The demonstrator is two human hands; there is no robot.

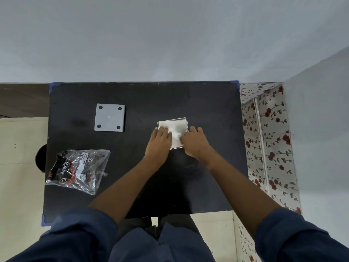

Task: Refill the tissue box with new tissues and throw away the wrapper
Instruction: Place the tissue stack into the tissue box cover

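**Both hands down on the tissue stack in the box**

Both of my hands lie on the white tissues (175, 129), which sit as a soft, slightly rumpled square stack inside the white tissue box (184, 119). My left hand (160, 141) lies palm down over the stack's left half, fingers fairly straight and spread, the tips reaching toward the far-left corner. My right hand (196, 143) covers the near-right part, its fingers bent inward toward the middle of the stack; whether they pinch a ply or only press on it I cannot tell. Of the box I see only a thin, hard-edged rim round the far and right sides and a strip of pale wall between my hands on the near side. Dark blue sleeves are rolled up at my elbows.

Nearer to me and well off to the left lies the wrapper (79, 171), a crinkled clear plastic bag with black, red and gold print, glossy and flattened, touching nothing else. Farther back on the left, apart from everything, rests the box lid (110, 117): a flat, matte grey square with rounded corners and a dark round dot near each corner. All of this sits on the table (207, 103), a matte black top with purple corner guards, pushed against a plain pale wall.
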